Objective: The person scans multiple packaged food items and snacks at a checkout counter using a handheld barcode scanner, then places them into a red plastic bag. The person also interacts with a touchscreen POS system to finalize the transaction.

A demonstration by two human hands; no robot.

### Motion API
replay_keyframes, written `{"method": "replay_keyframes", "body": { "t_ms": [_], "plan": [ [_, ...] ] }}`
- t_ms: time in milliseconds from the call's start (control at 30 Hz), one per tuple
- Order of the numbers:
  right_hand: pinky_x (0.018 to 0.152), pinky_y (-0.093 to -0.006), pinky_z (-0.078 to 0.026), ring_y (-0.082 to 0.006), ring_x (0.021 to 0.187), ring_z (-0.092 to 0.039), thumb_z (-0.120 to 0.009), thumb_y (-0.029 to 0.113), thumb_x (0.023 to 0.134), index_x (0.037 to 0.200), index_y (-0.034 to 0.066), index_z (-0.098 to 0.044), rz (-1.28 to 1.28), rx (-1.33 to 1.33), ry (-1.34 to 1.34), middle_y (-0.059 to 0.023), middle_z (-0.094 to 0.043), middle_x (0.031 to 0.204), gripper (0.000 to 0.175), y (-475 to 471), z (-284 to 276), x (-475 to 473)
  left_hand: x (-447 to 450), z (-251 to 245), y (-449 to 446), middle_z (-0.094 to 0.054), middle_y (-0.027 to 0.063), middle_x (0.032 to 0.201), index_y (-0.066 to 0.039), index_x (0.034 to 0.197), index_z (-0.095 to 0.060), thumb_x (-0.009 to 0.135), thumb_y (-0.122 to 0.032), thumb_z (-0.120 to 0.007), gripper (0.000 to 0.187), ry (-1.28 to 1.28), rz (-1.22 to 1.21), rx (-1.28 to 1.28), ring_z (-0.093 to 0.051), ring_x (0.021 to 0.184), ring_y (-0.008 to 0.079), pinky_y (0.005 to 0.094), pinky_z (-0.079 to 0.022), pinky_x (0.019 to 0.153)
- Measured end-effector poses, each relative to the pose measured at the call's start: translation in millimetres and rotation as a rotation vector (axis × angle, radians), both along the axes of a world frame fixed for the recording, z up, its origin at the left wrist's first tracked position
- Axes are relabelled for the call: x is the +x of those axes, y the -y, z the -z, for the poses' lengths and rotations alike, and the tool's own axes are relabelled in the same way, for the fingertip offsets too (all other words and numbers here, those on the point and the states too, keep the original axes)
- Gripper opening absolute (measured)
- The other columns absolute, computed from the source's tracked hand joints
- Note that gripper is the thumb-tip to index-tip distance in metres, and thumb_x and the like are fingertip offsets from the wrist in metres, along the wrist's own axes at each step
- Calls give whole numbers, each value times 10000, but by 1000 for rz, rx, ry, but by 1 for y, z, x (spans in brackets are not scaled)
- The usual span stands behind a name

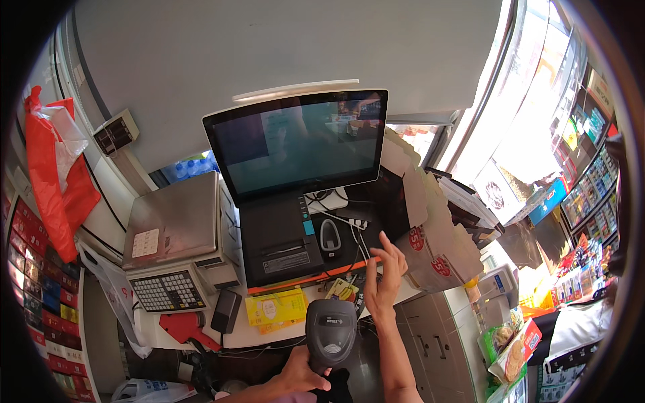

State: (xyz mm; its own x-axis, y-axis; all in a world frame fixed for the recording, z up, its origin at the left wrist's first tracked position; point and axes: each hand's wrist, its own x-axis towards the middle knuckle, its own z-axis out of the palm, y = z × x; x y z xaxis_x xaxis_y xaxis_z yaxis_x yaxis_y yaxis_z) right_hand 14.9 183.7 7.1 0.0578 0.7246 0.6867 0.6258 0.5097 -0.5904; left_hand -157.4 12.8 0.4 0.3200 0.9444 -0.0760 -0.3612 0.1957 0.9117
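My left hand (301, 370) is wrapped around the handle of a dark grey Zebra barcode scanner (330, 330), its head upright before me. To its right, my right hand (385, 277) is raised over the counter's front edge with fingers apart and nothing in them. Beyond that hand, white cables (359, 234) run beside an oval scanner stand (330, 237). A black receipt printer (284, 257) sits left of the stand, below a large, tilted monitor (305, 143). Yellow packets (277, 307) lie on the counter left of the scanner.
A weighing scale (171, 221) with a keypad stands at left. In front of it are a red handheld tool (186, 327) and a black power adapter (225, 311). An opened cardboard box (433, 252) stands at right, above a drawer cabinet (433, 347). Snack packages (514, 352) crowd the lower right.
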Motion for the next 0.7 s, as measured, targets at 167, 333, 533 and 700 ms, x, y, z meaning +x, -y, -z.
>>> {"method": "replay_keyframes", "body": {
  "t_ms": [167, 333, 533, 700],
  "plan": [
    [1045, -443, -269, -303, 1274, -452, -589, 28, 888, 1051, 40, -593, 51, 26, 68, -124, -470, 1469, 164, -70, 5, -12, -11, 4, 4, -606, 5, 763, -24, 874, -613, 592, -213, -891, 439, -27, -25, -3, -557, 699, 96, 265, -461, 643],
    [1007, -450, -283, -299, 1277, -433, -619, 78, 874, 1012, 54, -603, 98, 111, 119, -127, -424, 1504, 142, -127, 13, -22, -16, 3, 9, -608, 37, 757, 14, 947, -604, 555, -501, -913, 717, -59, -89, 8, -586, 698, 132, 302, -484, 691],
    [996, -467, -281, -306, 1296, -407, -631, 109, 873, 977, 57, -601, 113, 94, 126, -135, -395, 1526, 120, -164, 10, -27, -16, 0, 11, -601, 39, 726, 26, 963, -600, 530, -604, -900, 821, -34, -209, 3, -603, 670, 150, 335, -495, 742],
    [1014, -445, -275, -295, 1305, -403, -629, 124, 886, 973, 56, -602, 104, 87, 174, -110, -375, 1547, 113, -177, 6, -35, -18, 2, 10, -602, 42, 719, 31, 961, -600, 530, -605, -901, 824, -45, -231, 16, -605, 672, 152, 332, -496, 742]
  ]
}}
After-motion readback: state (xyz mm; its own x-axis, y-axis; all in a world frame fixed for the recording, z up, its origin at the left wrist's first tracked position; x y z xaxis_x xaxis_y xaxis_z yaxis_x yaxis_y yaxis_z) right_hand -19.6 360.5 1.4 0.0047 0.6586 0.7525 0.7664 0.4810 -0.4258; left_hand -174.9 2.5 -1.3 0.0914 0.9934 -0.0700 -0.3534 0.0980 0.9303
